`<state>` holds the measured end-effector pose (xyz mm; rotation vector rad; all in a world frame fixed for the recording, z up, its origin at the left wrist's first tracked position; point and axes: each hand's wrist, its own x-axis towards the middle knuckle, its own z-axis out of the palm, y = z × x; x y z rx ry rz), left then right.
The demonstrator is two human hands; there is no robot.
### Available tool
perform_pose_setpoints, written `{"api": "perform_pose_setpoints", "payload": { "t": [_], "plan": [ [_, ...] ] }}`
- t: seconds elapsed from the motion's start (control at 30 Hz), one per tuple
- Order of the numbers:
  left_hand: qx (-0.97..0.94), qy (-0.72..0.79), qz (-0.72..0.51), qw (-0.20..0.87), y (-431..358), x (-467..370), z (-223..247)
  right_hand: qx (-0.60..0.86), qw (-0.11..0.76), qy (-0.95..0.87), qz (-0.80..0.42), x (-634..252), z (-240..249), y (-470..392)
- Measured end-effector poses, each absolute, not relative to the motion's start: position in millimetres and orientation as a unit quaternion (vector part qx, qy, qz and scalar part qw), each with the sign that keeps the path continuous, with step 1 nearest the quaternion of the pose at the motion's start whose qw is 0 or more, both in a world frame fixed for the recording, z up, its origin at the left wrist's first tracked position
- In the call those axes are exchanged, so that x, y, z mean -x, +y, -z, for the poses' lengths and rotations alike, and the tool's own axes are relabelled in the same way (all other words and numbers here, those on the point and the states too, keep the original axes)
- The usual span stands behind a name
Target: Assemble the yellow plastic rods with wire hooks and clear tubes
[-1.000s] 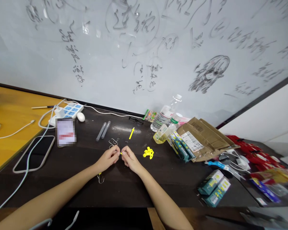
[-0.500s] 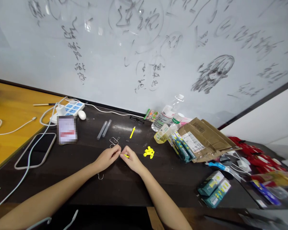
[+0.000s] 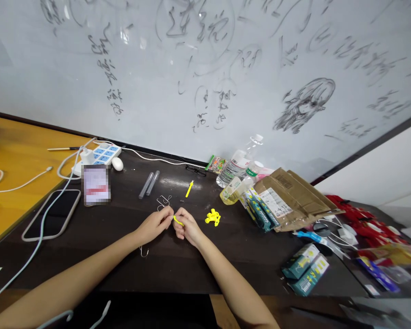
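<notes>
My right hand [image 3: 189, 227] is closed on a small yellow plastic piece [image 3: 179, 221], held between thumb and fingers. Close beside it, my left hand [image 3: 156, 224] is pinched shut at the near end of that piece; what its fingertips grip is too small to make out. Bent metal wire hooks [image 3: 164, 201] lie just beyond the left hand, and another wire hook [image 3: 144, 252] rests below the left wrist. To the right sits a small heap of yellow plastic pieces [image 3: 213, 218]. A slim yellow stick [image 3: 189, 189] lies farther back.
Two clear tubes [image 3: 149, 184] lie behind the hands. A phone [image 3: 51, 215], a power strip [image 3: 104, 155] and cables are at left. Bottles [image 3: 233, 169], teal boxes [image 3: 310, 275] and a cardboard package [image 3: 287, 198] crowd the right. A whiteboard [image 3: 140, 91] rises behind the desk.
My right hand has turned and its fingers have shifted, so more of the yellow piece shows. The left hand has barely moved.
</notes>
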<state>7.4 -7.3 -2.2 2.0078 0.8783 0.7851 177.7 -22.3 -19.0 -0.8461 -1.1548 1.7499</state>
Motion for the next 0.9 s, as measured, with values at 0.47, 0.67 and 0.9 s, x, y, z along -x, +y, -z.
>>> {"api": "perform_pose_setpoints", "payload": {
  "t": [0.47, 0.67, 0.9],
  "plan": [
    [-0.786, 0.351, -0.321, 0.395, -7.8, -8.6, 0.7, 0.301, 0.43, -0.422, -0.739, -178.1, 23.6, -20.2],
    [-0.812, 0.369, -0.291, 0.347, -6.9, -6.4, 0.2, 0.315, 0.441, -0.451, -0.709, -175.9, 26.4, -20.3],
    [-0.872, 0.37, -0.242, 0.211, -4.1, -3.4, 2.3, 0.342, 0.457, -0.499, -0.652, -172.9, 28.5, -20.5]
  ]
}}
